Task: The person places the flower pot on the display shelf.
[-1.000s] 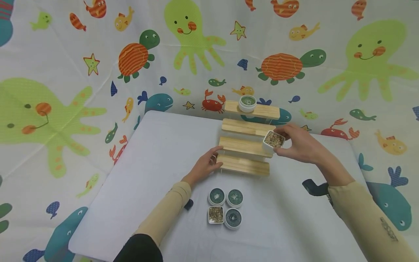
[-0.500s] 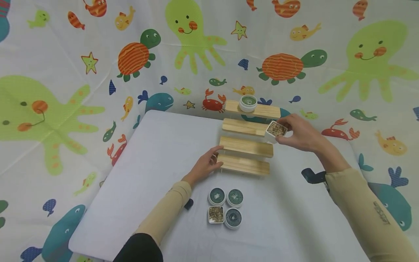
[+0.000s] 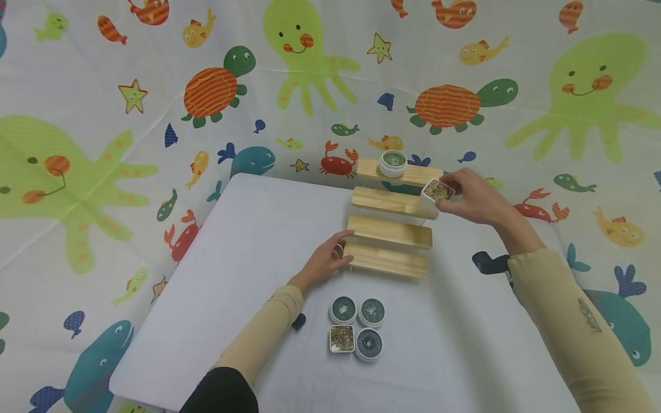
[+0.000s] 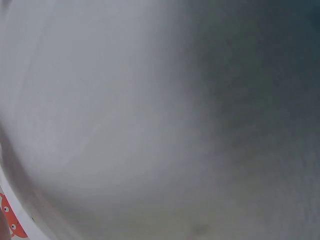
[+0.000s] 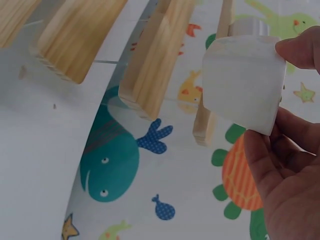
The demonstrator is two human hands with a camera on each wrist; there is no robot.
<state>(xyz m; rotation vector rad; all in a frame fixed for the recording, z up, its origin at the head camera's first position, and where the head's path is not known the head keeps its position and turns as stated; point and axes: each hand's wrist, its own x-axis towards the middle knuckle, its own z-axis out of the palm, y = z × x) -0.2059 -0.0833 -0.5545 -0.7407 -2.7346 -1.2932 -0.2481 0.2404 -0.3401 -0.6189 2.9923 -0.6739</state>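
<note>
My right hand (image 3: 477, 197) pinches a small square white pot (image 3: 438, 191) by its rim, between thumb and fingers. Brown grainy bits fill this pot, which overlaps the right end of the second-highest plank in the head view. From the right wrist camera, the pot's white side (image 5: 242, 82) shows, held in front of the top plank. My left hand (image 3: 322, 263) holds the left ends of the two lower planks of a stepped wooden shelf (image 3: 389, 232). A round white pot (image 3: 393, 164) with a green top stands on the highest plank.
Near the front of the white table (image 3: 268, 229) several pots sit close together: round ones with dark green tops (image 3: 372, 312) and a square one (image 3: 342, 338) with brown bits. A cloth curtain (image 3: 330, 57) printed with sea animals hangs behind. The left wrist view is mostly blurred.
My right hand has lifted the square pot up and away, from beside the third plank down to the right end of the second-highest. The left hand stays on the shelf.
</note>
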